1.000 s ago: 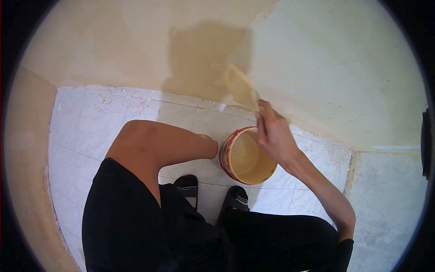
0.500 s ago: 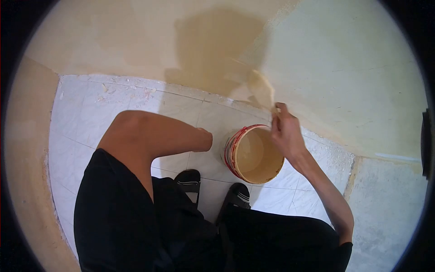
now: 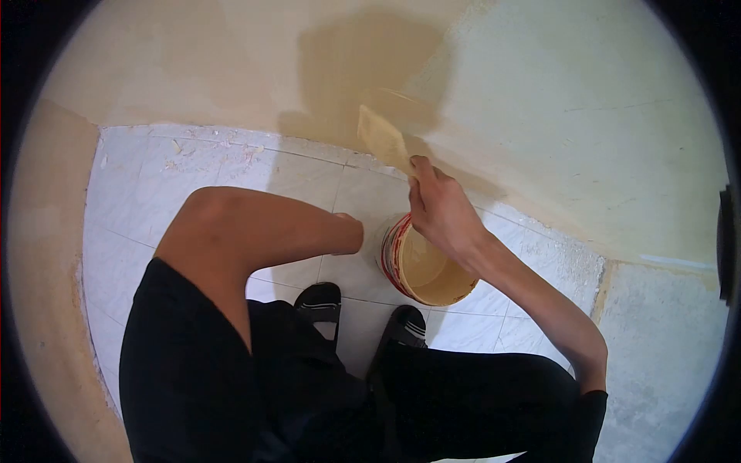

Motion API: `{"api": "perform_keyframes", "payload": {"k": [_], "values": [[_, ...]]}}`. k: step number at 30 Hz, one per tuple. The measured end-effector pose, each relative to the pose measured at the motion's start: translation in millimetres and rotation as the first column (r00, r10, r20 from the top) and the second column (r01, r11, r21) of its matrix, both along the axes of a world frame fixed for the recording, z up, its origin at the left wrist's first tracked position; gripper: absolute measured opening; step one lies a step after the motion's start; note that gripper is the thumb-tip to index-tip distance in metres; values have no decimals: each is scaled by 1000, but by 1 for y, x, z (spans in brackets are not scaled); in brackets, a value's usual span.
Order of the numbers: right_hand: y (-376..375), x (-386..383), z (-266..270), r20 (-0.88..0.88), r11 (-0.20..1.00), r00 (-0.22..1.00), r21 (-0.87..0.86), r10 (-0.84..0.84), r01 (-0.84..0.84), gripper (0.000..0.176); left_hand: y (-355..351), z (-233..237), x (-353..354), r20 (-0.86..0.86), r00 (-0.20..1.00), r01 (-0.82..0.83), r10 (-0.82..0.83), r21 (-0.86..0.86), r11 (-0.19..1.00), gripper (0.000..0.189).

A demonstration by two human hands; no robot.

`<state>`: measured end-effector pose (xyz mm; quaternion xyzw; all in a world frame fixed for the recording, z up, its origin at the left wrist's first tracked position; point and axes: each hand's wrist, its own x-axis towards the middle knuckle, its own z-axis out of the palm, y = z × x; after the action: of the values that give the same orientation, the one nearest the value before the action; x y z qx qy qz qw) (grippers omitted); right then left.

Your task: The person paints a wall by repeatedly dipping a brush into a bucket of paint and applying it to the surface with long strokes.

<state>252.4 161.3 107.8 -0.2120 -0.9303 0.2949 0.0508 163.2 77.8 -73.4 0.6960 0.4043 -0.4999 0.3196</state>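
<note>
My right hand (image 3: 444, 202) is closed on the handle end of a flat, cream-coated spreading tool (image 3: 382, 140), its blade up against or just in front of the wall (image 3: 540, 116). Below that hand stands a round bucket (image 3: 396, 258) with red smears on its rim and cream liquid inside; my forearm covers part of its opening. My left hand (image 3: 349, 234) hangs left of the bucket, near my knees, mostly hidden behind its own wrist, and its fingers cannot be made out.
White tiles (image 3: 208, 208) cover the floor, with pale flakes (image 3: 185, 158) near the wall's foot. My feet in black sandals (image 3: 320, 305) stand close to the bucket. A dark object (image 3: 724, 245) sits at the far right edge.
My right hand has moved left with the tool, from beside the bucket's right part to above its left part. The left hand has hardly moved.
</note>
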Motion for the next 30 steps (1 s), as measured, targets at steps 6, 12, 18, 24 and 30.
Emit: {"api": "perform_keyframes", "payload": {"k": [6,12,18,24,30], "values": [[34,14,-15,100,992,989,74,-105,98,27,-40,-136,-28,-245,969,-51,27,-90,995,30],[53,90,4,88,921,947,276,-308,274,23,9,-45,-13,-129,984,-125,123,-6,992,29],[36,85,28,-8,932,978,302,-208,201,16,16,33,-12,29,994,-106,103,111,988,31],[22,37,4,28,940,996,329,88,-92,24,-13,-46,-18,-366,926,-115,90,-48,992,33],[40,-1,-33,129,783,960,556,250,-279,46,-50,18,-36,-107,993,35,-54,-175,984,37]]}}
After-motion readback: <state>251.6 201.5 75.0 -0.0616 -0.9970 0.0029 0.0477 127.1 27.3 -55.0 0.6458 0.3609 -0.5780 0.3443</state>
